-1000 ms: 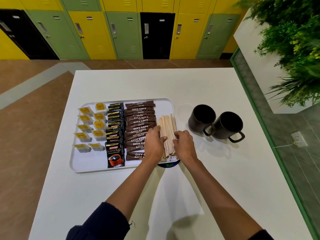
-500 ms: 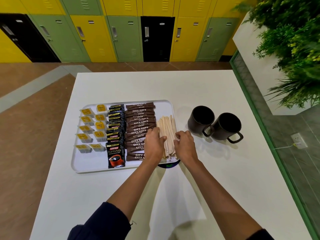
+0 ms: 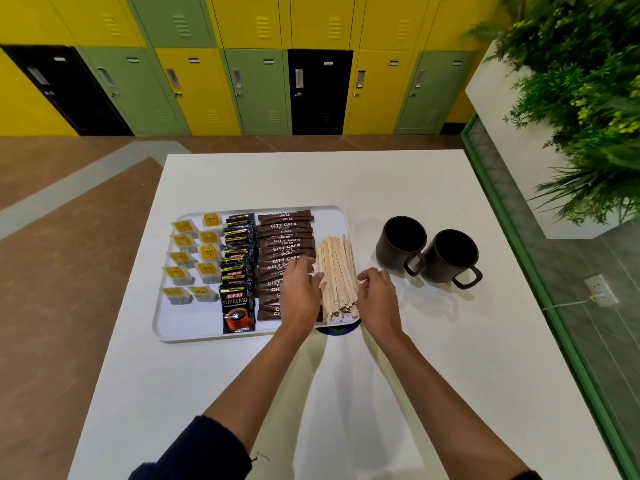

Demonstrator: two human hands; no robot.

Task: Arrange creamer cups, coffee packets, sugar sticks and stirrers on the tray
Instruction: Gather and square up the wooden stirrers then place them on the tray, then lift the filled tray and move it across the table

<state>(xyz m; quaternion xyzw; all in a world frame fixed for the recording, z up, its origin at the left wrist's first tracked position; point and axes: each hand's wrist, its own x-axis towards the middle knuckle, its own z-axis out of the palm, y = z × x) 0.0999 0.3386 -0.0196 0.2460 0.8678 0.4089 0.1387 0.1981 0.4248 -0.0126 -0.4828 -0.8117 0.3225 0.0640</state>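
On your tray (image 3: 194, 337), left to right: creamer cups (image 3: 194, 258), coffee packets (image 3: 239, 261), sugar sticks (image 3: 285, 237), stirrers (image 3: 337, 271); mugs (image 3: 401, 251) stand right of it.

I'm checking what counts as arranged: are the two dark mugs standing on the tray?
No, the left mug and right mug stand on the table, right of the tray.

Two dark mugs (image 3: 389, 254) stand side by side on the white surface (image 3: 450, 375), just right of the right grip (image 3: 377, 296). Far beyond it run yellow, green and black lockers (image 3: 256, 88), with leafy plants (image 3: 588, 98) farther right.
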